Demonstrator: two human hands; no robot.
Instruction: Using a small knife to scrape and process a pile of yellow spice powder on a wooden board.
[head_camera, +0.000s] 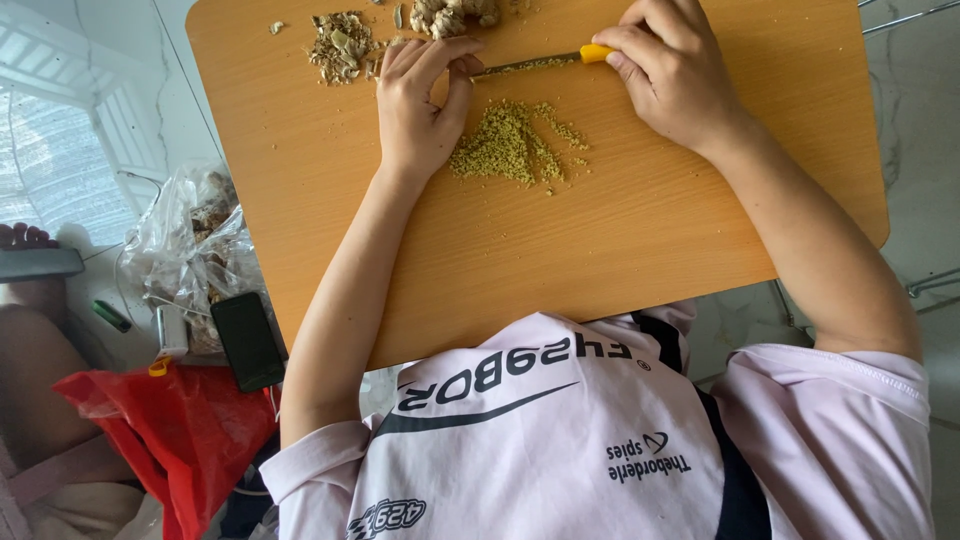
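Both hands meet over the minced pile (508, 148): right hand (668, 75) grips the knife (540, 63), left hand (425, 100) pinches its blade

A: What is cut off or covered?

B: The ginger root (452, 14) is cropped by the top edge. Most of the knife's yellow handle (596, 53) is covered by the right hand (668, 75).

A: And the clear plastic bag (190, 250)?

B: Its contents cannot be made out.
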